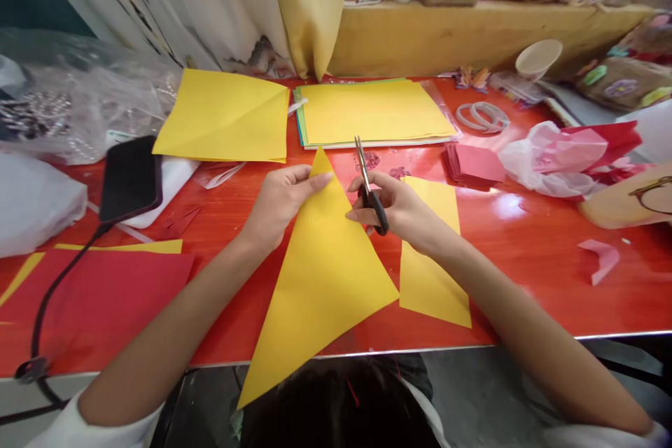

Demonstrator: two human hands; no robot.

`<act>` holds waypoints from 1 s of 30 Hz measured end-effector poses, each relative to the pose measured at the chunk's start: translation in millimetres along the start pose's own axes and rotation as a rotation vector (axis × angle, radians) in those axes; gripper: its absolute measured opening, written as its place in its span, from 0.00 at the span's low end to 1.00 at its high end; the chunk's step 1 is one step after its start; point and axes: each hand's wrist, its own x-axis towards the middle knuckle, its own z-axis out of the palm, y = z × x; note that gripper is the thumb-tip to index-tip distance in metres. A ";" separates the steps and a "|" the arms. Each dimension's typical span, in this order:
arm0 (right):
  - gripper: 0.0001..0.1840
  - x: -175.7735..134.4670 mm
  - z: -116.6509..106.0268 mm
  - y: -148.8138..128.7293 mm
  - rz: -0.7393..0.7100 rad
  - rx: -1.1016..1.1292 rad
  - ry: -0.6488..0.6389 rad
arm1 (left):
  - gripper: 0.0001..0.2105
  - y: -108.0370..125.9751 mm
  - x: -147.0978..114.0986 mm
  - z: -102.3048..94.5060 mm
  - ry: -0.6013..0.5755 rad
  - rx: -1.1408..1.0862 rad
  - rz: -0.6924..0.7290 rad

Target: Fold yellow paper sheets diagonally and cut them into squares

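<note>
Between the thumb and fingers of my left hand (288,199) is the upper part of a yellow paper triangle (320,266), its tip pointing away from me. The sheet's lower corner hangs past the table's front edge. My right hand (393,206) is wrapped round black-handled scissors (367,185) with the blades pointing up and away, just right of the triangle's tip. The fingers of that hand are close to the paper's right edge; whether they touch it I cannot tell. Partly under my right wrist, a yellow paper strip (433,273) lies on the table.
Yellow sheets (225,115) and a paper stack (372,112) lie at the back of the red table (525,280). To the left are a black phone (131,178) with a cable, and red paper (99,287). Red paper pieces (475,164) and pink crumpled paper (567,154) lie right.
</note>
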 end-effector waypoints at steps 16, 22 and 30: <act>0.19 1.3 -13.6 -1.9 -0.127 -0.054 0.228 | 0.15 14.0 1.5 -15.4 -0.072 0.002 -0.120; 0.17 -3.2 -10.2 -4.8 -0.261 -0.065 0.355 | 0.17 12.7 3.9 -19.5 -0.185 0.031 -0.253; 0.15 -5.1 -11.2 -8.9 -0.320 -0.056 0.395 | 0.17 15.3 5.6 -27.5 -0.208 0.119 -0.260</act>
